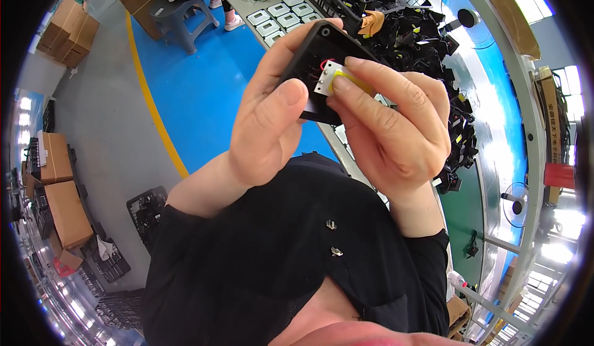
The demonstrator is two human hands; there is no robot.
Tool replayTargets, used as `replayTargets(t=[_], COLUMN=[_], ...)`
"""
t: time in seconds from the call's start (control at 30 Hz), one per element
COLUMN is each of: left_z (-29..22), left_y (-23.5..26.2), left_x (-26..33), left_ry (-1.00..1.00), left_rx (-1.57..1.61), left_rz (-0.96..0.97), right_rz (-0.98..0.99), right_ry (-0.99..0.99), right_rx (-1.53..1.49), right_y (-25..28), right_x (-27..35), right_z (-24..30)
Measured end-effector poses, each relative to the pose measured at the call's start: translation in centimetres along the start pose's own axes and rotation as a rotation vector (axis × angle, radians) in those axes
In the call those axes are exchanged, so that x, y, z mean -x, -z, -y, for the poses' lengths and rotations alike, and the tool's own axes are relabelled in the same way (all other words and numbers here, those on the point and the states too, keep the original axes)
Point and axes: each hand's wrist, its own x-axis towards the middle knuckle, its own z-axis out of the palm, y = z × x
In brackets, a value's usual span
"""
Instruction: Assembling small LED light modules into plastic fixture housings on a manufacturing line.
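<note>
My left hand (pixel 269 117) is closed around a black rectangular plastic housing (pixel 301 68), its hollow inside turned toward me and tilted. Between the thumb and fingers of my right hand (pixel 396 120) is a small white plate with a yellow panel (pixel 329 77), an LED board by its look. Thin red wire (pixel 326 63) runs from the board into the housing. The board is at the housing's open side, partly over it; my right fingers hide its far end and part of the housing.
Rows of white-framed square parts (pixel 288 19) lie on the bench beyond my hands. A black crate (pixel 328 0) and a large heap of black wired units (pixel 414 43) stand at the right. A grey stool (pixel 179 21) stands near a seated person. Cardboard boxes (pixel 67 213) line the left.
</note>
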Motion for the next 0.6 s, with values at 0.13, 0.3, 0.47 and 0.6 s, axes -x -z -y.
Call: replayTargets(t=[0.13,0.3,0.47,0.6], left_z=[-0.19,-0.21,-0.05,0.05], left_y=[-0.91,-0.47,-0.52,-0.71], left_x=[0.14,0.20,0.03,-0.08], left_ry=[0.071,0.038,0.027,0.051], left_rx=[-0.186,-0.225,-0.109,-0.145], left_rz=[-0.081,-0.039,0.008,0.006], right_rz=[-0.017,0.000,0.083,0.091], right_ry=[0.006,-0.032,-0.116,-0.125], right_rx=[-0.034,-0.057,-0.085,-0.107], right_y=[-0.77,-0.92,-0.28,-0.31], right_x=[-0.19,0.04,-0.24,0.05], right_z=[0.16,0.14,0.30,-0.14])
